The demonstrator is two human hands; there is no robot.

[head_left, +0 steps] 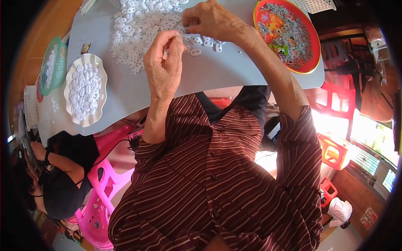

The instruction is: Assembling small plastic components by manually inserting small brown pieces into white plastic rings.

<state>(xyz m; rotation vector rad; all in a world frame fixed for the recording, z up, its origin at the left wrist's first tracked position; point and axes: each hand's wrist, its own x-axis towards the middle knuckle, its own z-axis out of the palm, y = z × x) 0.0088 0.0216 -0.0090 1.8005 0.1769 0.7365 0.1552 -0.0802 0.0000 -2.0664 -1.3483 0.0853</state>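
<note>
Counted: one left hand (164, 58), one right hand (215, 20), one table (130, 94), one red tray (313, 58), one scalloped dish (103, 77), one green basket (62, 60), two white baskets (313, 5), three red stools (349, 100), one co-worker (69, 178). White plastic pieces (136, 39) and grey pieces (302, 37): numerous, too crowded to count.

The single view comes from the left one of two fisheye cameras on the person's head, above the near edge of the grey table (222, 69). It faces steeply down, close enough that the striped shirt (188, 167), on the table's near side, fills much of the circle, while the table's far part runs out at the top. The wide lens also reaches a red stool (351, 90) right of the table.
</note>
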